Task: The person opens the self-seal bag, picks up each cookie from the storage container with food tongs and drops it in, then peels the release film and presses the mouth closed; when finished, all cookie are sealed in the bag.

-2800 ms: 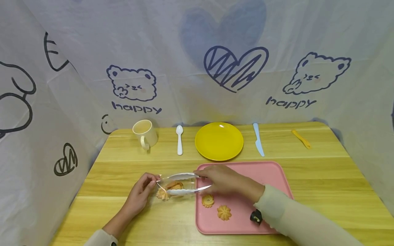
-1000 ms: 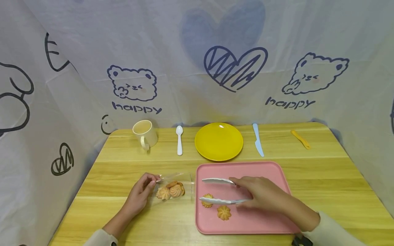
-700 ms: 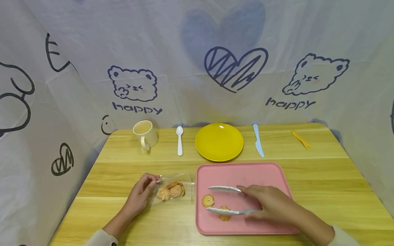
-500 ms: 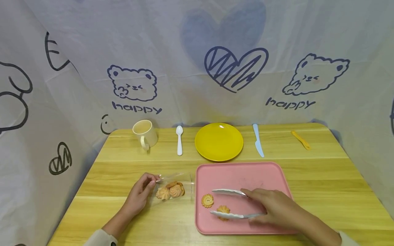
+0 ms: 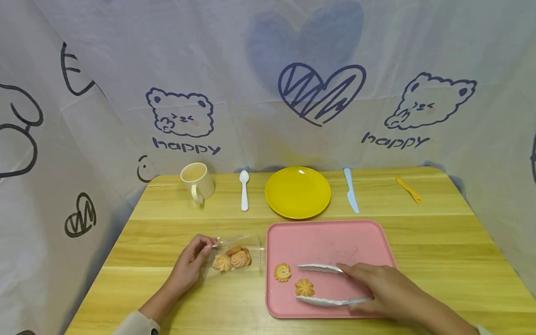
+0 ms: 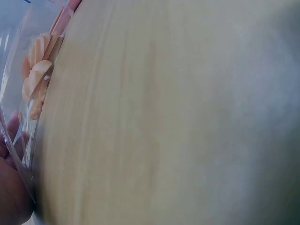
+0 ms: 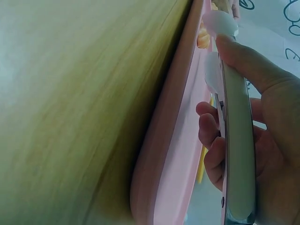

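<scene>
My left hand (image 5: pixel 190 263) pinches the edge of a clear plastic bag (image 5: pixel 256 246) that lies on the table with several cookies (image 5: pixel 238 259) in it. In the left wrist view, part of that hand (image 6: pixel 14 187) shows beside the bag. My right hand (image 5: pixel 385 288) grips a pair of tongs (image 5: pixel 322 302), its arms spread apart over the pink tray (image 5: pixel 360 232). Between the tong tips lies a flower-shaped cookie (image 5: pixel 304 287), close to the lower arm; nothing is clamped. A ring-shaped cookie (image 5: pixel 282 272) rests on the tray to the left.
Along the back of the table stand a cream mug (image 5: pixel 197 181), a white spoon (image 5: pixel 244 190), a yellow plate (image 5: pixel 298 193), a light blue knife (image 5: pixel 351 190) and a small yellow utensil (image 5: pixel 408 190). A printed white cloth (image 5: pixel 251 130) hangs behind.
My right hand has drawn the tongs out of the bag's mouth and moved them right and nearer, over the tray. The left hand stays at the bag.
</scene>
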Tool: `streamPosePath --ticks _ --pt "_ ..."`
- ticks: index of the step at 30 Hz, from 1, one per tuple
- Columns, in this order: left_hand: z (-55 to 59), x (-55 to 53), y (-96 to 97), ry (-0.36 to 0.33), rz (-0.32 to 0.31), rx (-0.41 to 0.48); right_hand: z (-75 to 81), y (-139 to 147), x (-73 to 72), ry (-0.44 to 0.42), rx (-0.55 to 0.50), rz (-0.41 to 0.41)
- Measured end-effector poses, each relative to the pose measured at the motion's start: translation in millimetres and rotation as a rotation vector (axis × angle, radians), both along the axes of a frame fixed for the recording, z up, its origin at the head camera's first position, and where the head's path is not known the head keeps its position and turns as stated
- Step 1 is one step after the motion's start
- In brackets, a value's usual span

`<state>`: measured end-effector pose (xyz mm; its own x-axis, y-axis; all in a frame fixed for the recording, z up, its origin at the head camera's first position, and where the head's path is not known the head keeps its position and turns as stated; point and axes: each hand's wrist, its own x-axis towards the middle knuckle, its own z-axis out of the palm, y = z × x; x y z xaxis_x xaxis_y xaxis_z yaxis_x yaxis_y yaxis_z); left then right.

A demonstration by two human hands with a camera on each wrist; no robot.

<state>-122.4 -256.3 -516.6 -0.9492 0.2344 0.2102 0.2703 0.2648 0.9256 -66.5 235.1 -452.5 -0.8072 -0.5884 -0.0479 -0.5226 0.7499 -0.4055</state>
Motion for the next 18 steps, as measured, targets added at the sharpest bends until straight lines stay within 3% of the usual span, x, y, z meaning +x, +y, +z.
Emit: streamPosePath --ticks 18 --pt "1.2 1.2 1.3 0.001 0.014 -0.019 -5.6 4.5 3.5 0.050 -0.012 0.068"
